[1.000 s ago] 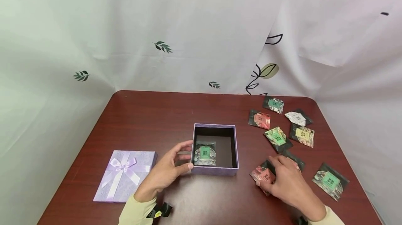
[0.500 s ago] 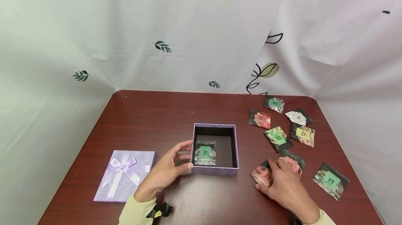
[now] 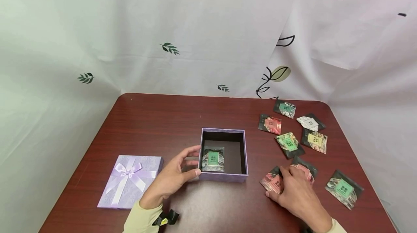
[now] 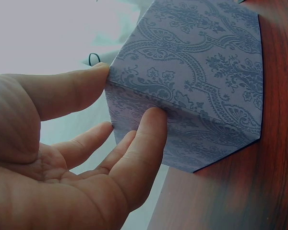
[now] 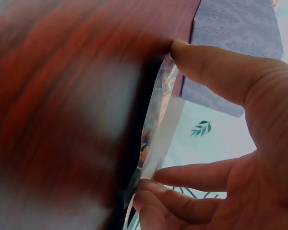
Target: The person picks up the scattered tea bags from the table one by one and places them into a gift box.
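Note:
My left hand (image 3: 174, 175) rests against the left side of an open purple box (image 3: 223, 177), its thumb by the near left corner. In the left wrist view the fingertips touch the box's patterned outer walls (image 4: 192, 62). Inside the box, at the left, lies a green-labelled sachet (image 3: 213, 159). My right hand (image 3: 294, 191) holds a red-labelled sachet (image 3: 273, 181) on the table, thumb at its near edge and fingers at its far edge. The right wrist view shows this sachet (image 5: 156, 115) edge-on between thumb and fingers. Part of it is hidden by the hand.
Another red-labelled sachet (image 3: 303, 168) lies just beyond the right hand, and a green-labelled one (image 3: 344, 189) to its right. Several more sachets (image 3: 289, 144) are scattered at the back right. A lilac lid (image 3: 130, 182) with a ribbon bow lies at the left.
My right hand has shifted slightly back over the red-labelled sachet, and its fingers have settled at the edges, uncovering more of the neighbouring red-labelled sachet. The left hand and the box have stayed put.

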A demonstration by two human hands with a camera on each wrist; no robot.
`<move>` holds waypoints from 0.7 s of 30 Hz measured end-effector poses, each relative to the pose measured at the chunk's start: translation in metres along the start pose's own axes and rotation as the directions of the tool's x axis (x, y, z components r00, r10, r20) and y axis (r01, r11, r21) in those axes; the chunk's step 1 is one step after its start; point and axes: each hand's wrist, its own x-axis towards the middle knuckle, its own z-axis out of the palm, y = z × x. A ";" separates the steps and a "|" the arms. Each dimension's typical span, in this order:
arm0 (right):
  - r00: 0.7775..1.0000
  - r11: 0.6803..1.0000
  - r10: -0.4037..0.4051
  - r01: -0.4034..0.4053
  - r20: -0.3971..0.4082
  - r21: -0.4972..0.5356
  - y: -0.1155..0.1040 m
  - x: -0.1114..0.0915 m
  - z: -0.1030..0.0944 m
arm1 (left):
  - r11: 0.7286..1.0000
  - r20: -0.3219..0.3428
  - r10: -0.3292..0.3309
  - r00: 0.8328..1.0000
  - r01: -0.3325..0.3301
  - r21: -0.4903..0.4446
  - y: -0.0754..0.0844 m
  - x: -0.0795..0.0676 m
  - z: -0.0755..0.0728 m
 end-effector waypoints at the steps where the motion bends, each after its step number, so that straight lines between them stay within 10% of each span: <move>1: 1.000 1.000 0.000 0.000 0.000 -0.001 0.000 0.000 0.000 | 1.000 0.000 0.000 1.000 0.000 0.001 0.000 0.000 0.000; 21: 0.994 0.997 -0.080 0.081 -0.079 0.018 -0.013 0.002 -0.012 | 1.000 0.005 0.002 1.000 -0.003 0.009 0.001 0.000 0.000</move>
